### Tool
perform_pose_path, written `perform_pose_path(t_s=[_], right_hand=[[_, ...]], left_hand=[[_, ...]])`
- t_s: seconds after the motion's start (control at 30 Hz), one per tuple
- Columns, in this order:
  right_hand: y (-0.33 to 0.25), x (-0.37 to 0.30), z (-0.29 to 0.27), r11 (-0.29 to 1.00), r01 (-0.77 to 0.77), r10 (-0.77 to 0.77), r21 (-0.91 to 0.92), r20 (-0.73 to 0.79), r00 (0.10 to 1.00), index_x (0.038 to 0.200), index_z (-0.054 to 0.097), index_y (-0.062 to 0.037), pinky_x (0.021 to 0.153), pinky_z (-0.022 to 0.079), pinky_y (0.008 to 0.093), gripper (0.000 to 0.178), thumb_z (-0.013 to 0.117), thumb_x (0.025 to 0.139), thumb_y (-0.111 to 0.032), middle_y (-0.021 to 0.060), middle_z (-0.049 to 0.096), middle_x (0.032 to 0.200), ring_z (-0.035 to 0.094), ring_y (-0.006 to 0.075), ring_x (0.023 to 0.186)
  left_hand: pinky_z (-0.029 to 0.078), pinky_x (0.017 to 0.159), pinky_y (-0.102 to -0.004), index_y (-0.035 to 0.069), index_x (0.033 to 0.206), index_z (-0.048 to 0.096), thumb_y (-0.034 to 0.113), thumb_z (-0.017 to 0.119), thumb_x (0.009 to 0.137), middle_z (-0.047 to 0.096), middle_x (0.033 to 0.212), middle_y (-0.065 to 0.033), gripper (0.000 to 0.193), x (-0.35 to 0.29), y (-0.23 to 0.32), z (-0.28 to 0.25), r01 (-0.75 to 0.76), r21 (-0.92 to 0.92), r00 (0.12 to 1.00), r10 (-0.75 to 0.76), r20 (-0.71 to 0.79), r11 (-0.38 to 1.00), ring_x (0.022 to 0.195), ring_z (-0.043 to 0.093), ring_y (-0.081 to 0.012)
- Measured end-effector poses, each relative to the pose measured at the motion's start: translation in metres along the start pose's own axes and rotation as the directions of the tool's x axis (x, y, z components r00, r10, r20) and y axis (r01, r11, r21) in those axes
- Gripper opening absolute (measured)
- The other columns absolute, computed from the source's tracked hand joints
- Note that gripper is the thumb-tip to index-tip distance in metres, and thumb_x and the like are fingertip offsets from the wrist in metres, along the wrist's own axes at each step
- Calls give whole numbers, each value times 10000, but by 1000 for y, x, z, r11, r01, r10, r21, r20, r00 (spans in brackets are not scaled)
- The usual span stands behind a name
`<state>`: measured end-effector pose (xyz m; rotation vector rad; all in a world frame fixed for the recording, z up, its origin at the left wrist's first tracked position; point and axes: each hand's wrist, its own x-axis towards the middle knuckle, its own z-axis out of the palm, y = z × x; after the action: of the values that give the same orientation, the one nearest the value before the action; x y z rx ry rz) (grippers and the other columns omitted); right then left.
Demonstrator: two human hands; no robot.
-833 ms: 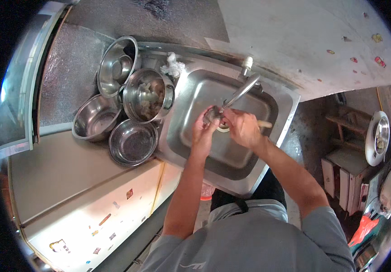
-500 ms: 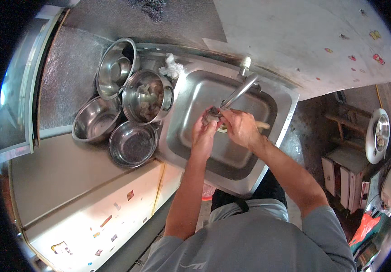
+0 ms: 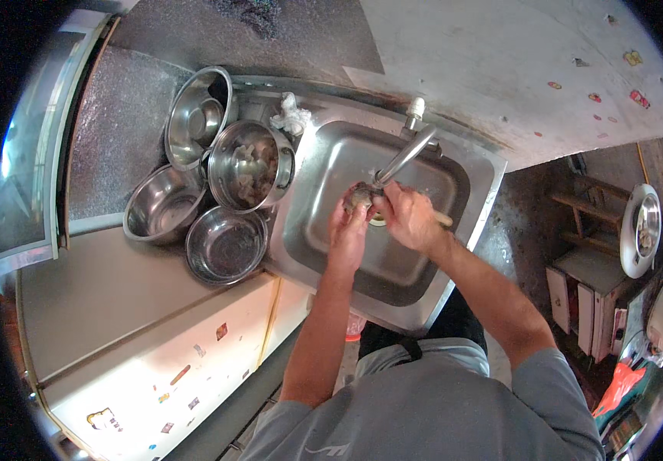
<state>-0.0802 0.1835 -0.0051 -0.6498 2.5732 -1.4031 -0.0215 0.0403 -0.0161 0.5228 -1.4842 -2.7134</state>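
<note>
My left hand (image 3: 348, 227) is closed around a small, wet-looking greyish-brown lump (image 3: 359, 197), whose exact kind I cannot make out. It is held up over the sink (image 3: 312, 230), right by the mouth of the curved faucet (image 3: 408, 156). My right hand (image 3: 410, 219) is closed against the lump's right side. A tan handle (image 3: 443, 219) of some tool sticks out behind that hand; its working end is hidden. Below the hands, part of the pale drain (image 3: 378, 220) shows.
Left of the sink stand a two-handled steel pot (image 3: 224, 187) with pale and brownish pieces inside, and several steel bowls, among them a near one (image 3: 226, 246). A crumpled white cloth (image 3: 291, 115) lies behind the pot. Shelving (image 3: 588, 269) is at the right.
The lump has turned slightly in my left hand and shows a broader face. My right hand has tilted, and less of the tan handle is visible. The bowls and pot stay put.
</note>
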Motion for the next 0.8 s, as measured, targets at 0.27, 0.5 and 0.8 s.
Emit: perform_pose_path(t_s=[0.27, 0.5, 0.8], right_hand=[[-7, 4, -1, 995, 45, -44, -88, 20, 999, 1031, 579, -32, 687, 539, 471, 257, 609, 891, -246, 190, 655, 925, 661, 376, 818], [4, 2, 7, 993, 99, -100, -66, 0, 995, 1035, 609, -55, 698, 542, 468, 248, 619, 878, -247, 171, 667, 928, 666, 365, 818], [-3, 8, 2, 995, 65, -64, -78, 23, 998, 1022, 633, -43, 714, 541, 458, 256, 625, 874, -252, 158, 664, 916, 665, 360, 813]], left_hand=[[402, 1028, -365, 33, 1398, 420, 121, 535, 975, 539, 1298, -75, 446, 0, -4, -5, -28, 6, 999, 27, 45, 1000, 1190, 513, -183], [412, 1015, -347, 29, 1394, 422, 110, 507, 986, 545, 1292, -83, 424, -1, -4, -3, -42, 3, 999, 42, 0, 999, 1183, 520, -177], [409, 1017, -392, 6, 1340, 456, 156, 519, 980, 556, 1263, -102, 395, -2, -5, 0, -22, -66, 999, 20, -35, 998, 1163, 537, -209]])
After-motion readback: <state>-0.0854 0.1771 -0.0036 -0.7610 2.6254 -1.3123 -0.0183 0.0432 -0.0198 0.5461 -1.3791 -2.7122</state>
